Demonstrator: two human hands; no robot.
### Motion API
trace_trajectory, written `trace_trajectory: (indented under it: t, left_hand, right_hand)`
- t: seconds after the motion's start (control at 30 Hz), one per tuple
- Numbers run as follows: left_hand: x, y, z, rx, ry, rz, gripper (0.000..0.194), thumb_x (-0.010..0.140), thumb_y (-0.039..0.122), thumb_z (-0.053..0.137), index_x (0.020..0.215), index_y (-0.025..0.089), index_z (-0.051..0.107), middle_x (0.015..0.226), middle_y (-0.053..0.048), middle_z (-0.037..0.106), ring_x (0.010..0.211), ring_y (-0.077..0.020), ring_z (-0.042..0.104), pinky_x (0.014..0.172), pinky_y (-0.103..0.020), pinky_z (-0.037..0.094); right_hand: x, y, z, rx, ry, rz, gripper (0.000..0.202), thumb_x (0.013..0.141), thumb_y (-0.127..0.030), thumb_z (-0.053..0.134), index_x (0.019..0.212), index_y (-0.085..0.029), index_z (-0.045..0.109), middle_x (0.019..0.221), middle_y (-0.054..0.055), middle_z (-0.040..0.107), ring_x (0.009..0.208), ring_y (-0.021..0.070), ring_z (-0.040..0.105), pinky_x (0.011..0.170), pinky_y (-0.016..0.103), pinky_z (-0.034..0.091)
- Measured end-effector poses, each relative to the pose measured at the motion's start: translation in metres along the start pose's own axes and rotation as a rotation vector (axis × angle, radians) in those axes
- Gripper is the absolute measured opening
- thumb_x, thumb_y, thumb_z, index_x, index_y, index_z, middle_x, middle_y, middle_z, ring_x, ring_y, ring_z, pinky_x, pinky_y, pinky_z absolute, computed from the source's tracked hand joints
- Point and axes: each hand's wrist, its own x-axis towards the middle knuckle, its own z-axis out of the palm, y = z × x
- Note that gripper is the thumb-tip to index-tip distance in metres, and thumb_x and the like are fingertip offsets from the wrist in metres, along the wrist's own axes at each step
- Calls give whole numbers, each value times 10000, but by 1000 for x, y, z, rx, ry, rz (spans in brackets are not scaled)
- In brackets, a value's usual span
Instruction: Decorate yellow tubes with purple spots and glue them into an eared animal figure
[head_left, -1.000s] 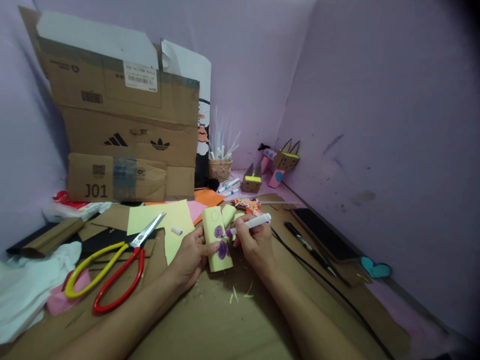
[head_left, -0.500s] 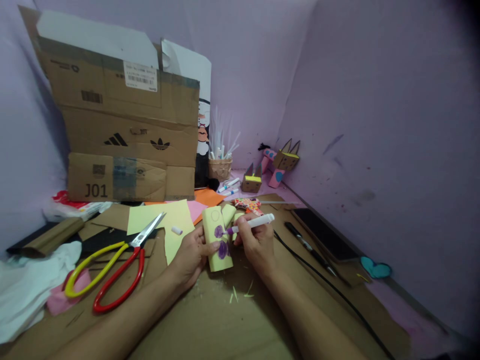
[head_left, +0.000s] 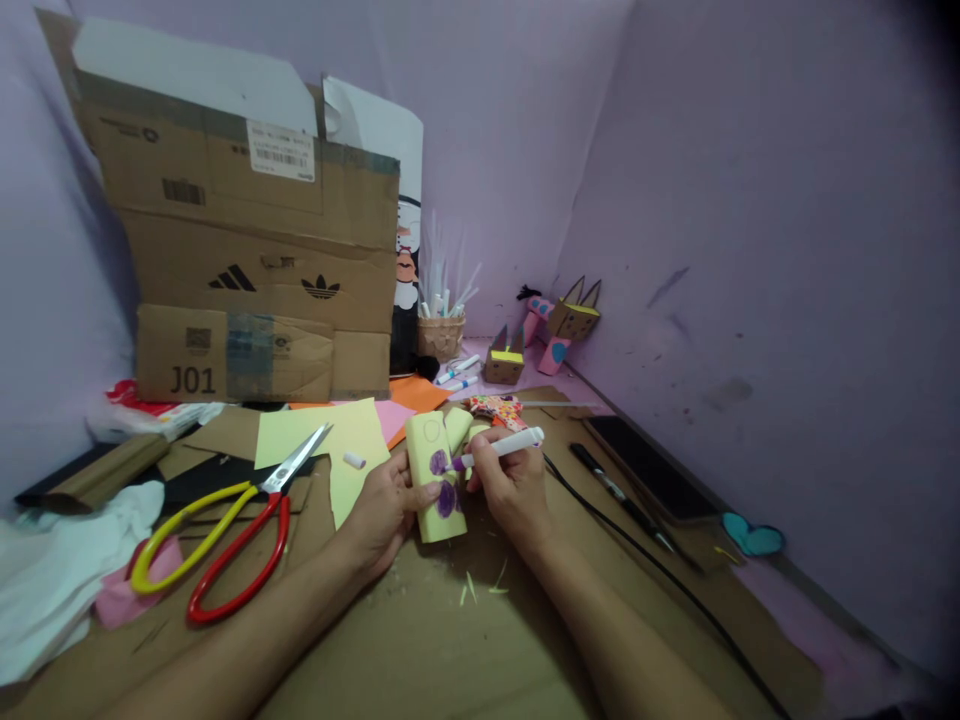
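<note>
My left hand (head_left: 386, 510) grips a pale yellow paper-covered piece (head_left: 431, 522) by its left side, the thumb lying on its front. Purple filled spots and an outlined circle show on that face. In my right hand (head_left: 510, 490) is a white marker (head_left: 510, 443), its purple tip at the middle spot. Behind the piece, between the hands, are more pale yellow rolled parts (head_left: 457, 428). A marker cap (head_left: 354, 460) lies on yellow paper (head_left: 315, 432) to the left.
Scissors (head_left: 279, 480) with yellow and red handles lie at left. Cardboard (head_left: 262, 230) stands behind, beside a basket (head_left: 441, 338) of markers. At right are a black cable (head_left: 645, 550), a craft knife (head_left: 619, 495), a dark flat device (head_left: 649, 468) and a teal heart (head_left: 752, 536).
The marker in my right hand has shifted slightly left, its tip still at the middle spot. My left hand and the yellow piece have hardly moved.
</note>
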Motion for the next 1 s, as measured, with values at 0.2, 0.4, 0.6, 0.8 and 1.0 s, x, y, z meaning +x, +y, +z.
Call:
trace_trajectory:
  t: [0.2, 0.4, 0.6, 0.8, 1.0]
  left_hand:
    - [-1, 1, 2, 16, 23, 10, 682, 478, 70, 784, 1131, 114, 592, 943, -112, 716, 848, -240, 653, 701, -316, 512]
    - [-1, 2, 2, 22, 18, 8, 656, 477, 81, 785, 1105, 106, 597, 949, -122, 713, 858, -248, 650, 709, -322, 508]
    - [-1, 1, 1, 17, 1, 16, 670, 490, 78, 778, 1130, 115, 587, 947, -114, 710, 863, -242, 646, 729, -325, 506]
    - [-1, 0, 1, 26, 3, 17, 658, 491, 81, 783, 1122, 120, 599, 954, -115, 710, 888, -257, 644, 733, -329, 506]
    - [-1, 0, 1, 15, -4, 15, 675, 502, 75, 782, 1147, 123, 590, 961, -115, 713, 870, -247, 652, 726, -325, 512]
  right_hand:
    - [2, 0, 0, 45, 26, -3, 255, 897, -338, 495, 705, -188, 570, 494, -25, 560, 448, 123, 537, 490, 236, 426]
    - [2, 1, 1, 56, 16, 0, 256, 896, -346, 498, 715, -186, 583, 505, -20, 572, 456, 124, 538, 501, 241, 429]
    - [1, -1, 1, 49, 6, 10, 272, 894, -350, 494, 697, -184, 583, 495, -18, 569, 455, 125, 540, 495, 240, 435]
    - [0, -2, 1, 54, -4, 25, 269, 896, -358, 495, 713, -184, 587, 498, -17, 575, 451, 125, 544, 490, 239, 438]
    - [0, 0, 0, 79, 25, 18, 273, 901, -367, 493, 719, -186, 584, 486, -25, 561, 446, 124, 540, 496, 241, 436]
